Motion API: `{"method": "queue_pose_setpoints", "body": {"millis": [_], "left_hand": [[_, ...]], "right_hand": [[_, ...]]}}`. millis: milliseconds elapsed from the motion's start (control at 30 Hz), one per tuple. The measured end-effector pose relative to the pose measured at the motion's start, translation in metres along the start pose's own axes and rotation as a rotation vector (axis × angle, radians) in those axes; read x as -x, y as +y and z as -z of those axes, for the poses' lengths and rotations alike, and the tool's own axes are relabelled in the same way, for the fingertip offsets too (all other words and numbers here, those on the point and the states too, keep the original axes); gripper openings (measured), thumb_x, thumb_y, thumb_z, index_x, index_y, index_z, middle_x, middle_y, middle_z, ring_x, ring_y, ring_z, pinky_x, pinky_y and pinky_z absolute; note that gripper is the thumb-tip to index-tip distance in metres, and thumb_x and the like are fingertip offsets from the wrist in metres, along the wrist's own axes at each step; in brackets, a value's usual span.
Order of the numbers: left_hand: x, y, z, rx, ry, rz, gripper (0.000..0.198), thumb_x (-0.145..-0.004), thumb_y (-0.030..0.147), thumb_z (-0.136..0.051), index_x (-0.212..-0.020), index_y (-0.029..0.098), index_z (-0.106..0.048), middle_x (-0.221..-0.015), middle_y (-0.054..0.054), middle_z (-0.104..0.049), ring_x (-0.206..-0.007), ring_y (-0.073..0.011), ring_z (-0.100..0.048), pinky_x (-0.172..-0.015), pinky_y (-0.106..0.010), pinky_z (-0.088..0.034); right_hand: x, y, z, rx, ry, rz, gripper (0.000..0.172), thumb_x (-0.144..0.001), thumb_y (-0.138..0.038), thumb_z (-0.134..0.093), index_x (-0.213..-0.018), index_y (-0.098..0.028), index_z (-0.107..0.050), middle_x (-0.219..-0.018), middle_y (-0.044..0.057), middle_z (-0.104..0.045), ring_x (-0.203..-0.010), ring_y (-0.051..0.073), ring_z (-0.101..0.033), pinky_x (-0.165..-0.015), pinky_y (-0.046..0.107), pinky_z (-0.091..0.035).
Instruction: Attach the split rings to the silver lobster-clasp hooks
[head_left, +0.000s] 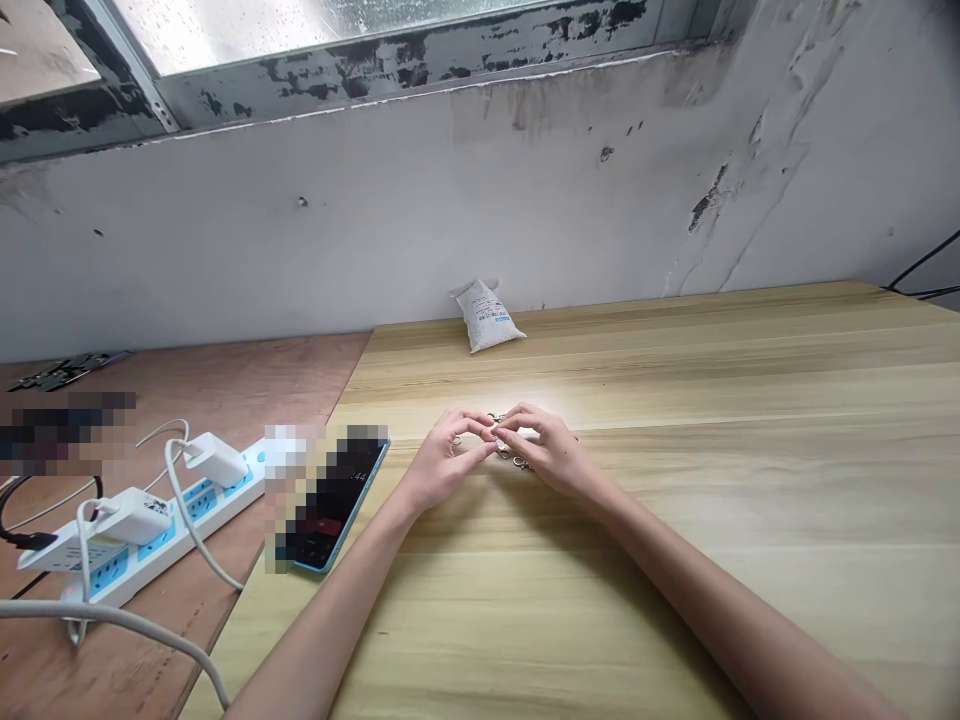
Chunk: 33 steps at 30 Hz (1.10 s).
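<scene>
My left hand [442, 462] and my right hand [544, 447] meet fingertip to fingertip over a light wooden table [712, 420]. Between the fingertips is a small metal part [496, 436], too small to identify, pinched from both sides. Several small metal rings or clasps [517, 460] lie on the table right under and beside my right hand, partly hidden by it.
A small white bag [488, 315] leans by the wall at the back. A phone in a blue case [337, 500] lies left of my left hand. Further left, a white power strip [142, 525] with chargers and cables sits on a darker board.
</scene>
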<state>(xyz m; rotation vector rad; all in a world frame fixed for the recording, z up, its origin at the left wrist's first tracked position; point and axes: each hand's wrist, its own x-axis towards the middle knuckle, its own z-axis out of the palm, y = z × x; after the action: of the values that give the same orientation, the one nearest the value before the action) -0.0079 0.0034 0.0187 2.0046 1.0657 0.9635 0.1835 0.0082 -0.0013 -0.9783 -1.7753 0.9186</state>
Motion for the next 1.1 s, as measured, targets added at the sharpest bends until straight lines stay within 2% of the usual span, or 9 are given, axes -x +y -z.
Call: {"method": "queue_pose_setpoints", "body": {"millis": [200,367,467,567,667,767,867,1000,1100], "left_hand": [[-0.001,-0.002,0.000,0.178,0.039,0.083,0.015,-0.085,0.034,-0.065,-0.085,0.020,-0.068,-0.111,-0.008,-0.064,-0.111,-0.0238,-0.058,-0.093,-0.035,-0.045],[-0.002,-0.003,-0.001,0.286,0.064,0.066,0.015,-0.085,0.034,-0.065,-0.086,0.019,-0.065,-0.105,-0.007,-0.065,-0.104,-0.0212,-0.061,-0.094,-0.034,-0.045],[-0.003,-0.001,-0.001,0.227,0.108,0.057,0.013,-0.084,0.032,-0.066,-0.086,0.019,-0.066,-0.101,-0.006,-0.067,-0.104,-0.0208,-0.060,-0.097,-0.035,-0.043],[-0.003,0.000,0.001,0.197,0.131,0.071,0.014,-0.082,0.033,-0.068,-0.083,0.019,-0.067,-0.100,-0.006,-0.067,-0.104,-0.0216,-0.060,-0.097,-0.035,-0.043],[-0.003,-0.002,0.003,0.254,0.119,0.127,0.019,-0.079,0.035,-0.071,-0.088,0.019,-0.068,-0.102,-0.006,-0.069,-0.105,-0.0225,-0.061,-0.097,-0.036,-0.043],[-0.003,-0.002,0.004,0.341,0.057,0.224,0.024,-0.077,0.038,-0.073,-0.093,0.020,-0.071,-0.105,-0.007,-0.070,-0.103,-0.0240,-0.063,-0.091,-0.036,-0.046],[-0.003,0.000,0.007,0.393,0.053,0.246,0.021,-0.075,0.039,-0.074,-0.081,0.019,-0.073,-0.105,-0.008,-0.070,-0.098,-0.0236,-0.065,-0.083,-0.034,-0.050],[-0.003,0.002,0.010,0.289,0.111,0.176,0.019,-0.075,0.038,-0.074,-0.075,0.019,-0.073,-0.103,-0.008,-0.070,-0.098,-0.0230,-0.064,-0.083,-0.035,-0.049],[-0.003,0.003,0.008,-0.062,0.103,0.015,0.011,-0.081,0.033,-0.070,-0.078,0.023,-0.073,-0.103,-0.006,-0.071,-0.103,-0.0244,-0.060,-0.093,-0.041,-0.043]], "right_hand": [[0.005,-0.013,-0.006,-0.109,-0.121,-0.037,0.022,-0.087,-0.039,-0.062,-0.096,-0.021,-0.071,-0.101,0.007,-0.061,-0.093,0.019,-0.059,-0.072,0.028,-0.051],[0.005,-0.016,-0.014,-0.040,-0.039,0.021,0.024,-0.093,-0.037,-0.054,-0.088,-0.019,-0.069,-0.086,0.005,-0.061,-0.080,0.016,-0.056,-0.065,0.026,-0.045],[0.004,-0.015,-0.016,0.061,0.000,0.094,0.026,-0.096,-0.033,-0.050,-0.082,-0.019,-0.067,-0.076,0.003,-0.061,-0.072,0.015,-0.054,-0.068,0.028,-0.041],[0.004,-0.015,-0.014,0.122,-0.023,0.142,0.026,-0.097,-0.031,-0.047,-0.084,-0.019,-0.066,-0.076,0.003,-0.061,-0.071,0.015,-0.053,-0.069,0.028,-0.039],[0.004,-0.016,-0.012,0.137,-0.051,0.169,0.025,-0.098,-0.031,-0.046,-0.087,-0.020,-0.065,-0.078,0.003,-0.062,-0.072,0.015,-0.053,-0.072,0.028,-0.039],[0.005,-0.015,-0.011,0.147,-0.071,0.184,0.025,-0.099,-0.032,-0.045,-0.088,-0.020,-0.065,-0.078,0.002,-0.062,-0.071,0.014,-0.052,-0.072,0.028,-0.038],[0.004,-0.015,-0.008,0.141,-0.084,0.177,0.028,-0.098,-0.034,-0.045,-0.087,-0.019,-0.065,-0.076,0.001,-0.061,-0.070,0.014,-0.052,-0.072,0.027,-0.038],[0.003,-0.017,0.000,0.088,-0.130,0.063,0.038,-0.097,-0.041,-0.044,-0.080,-0.017,-0.066,-0.068,0.001,-0.059,-0.066,0.013,-0.051,-0.066,0.025,-0.038],[0.003,-0.020,0.002,0.109,-0.149,-0.018,0.042,-0.097,-0.044,-0.042,-0.076,-0.017,-0.067,-0.068,0.001,-0.061,-0.064,0.013,-0.051,-0.060,0.024,-0.035]]}}
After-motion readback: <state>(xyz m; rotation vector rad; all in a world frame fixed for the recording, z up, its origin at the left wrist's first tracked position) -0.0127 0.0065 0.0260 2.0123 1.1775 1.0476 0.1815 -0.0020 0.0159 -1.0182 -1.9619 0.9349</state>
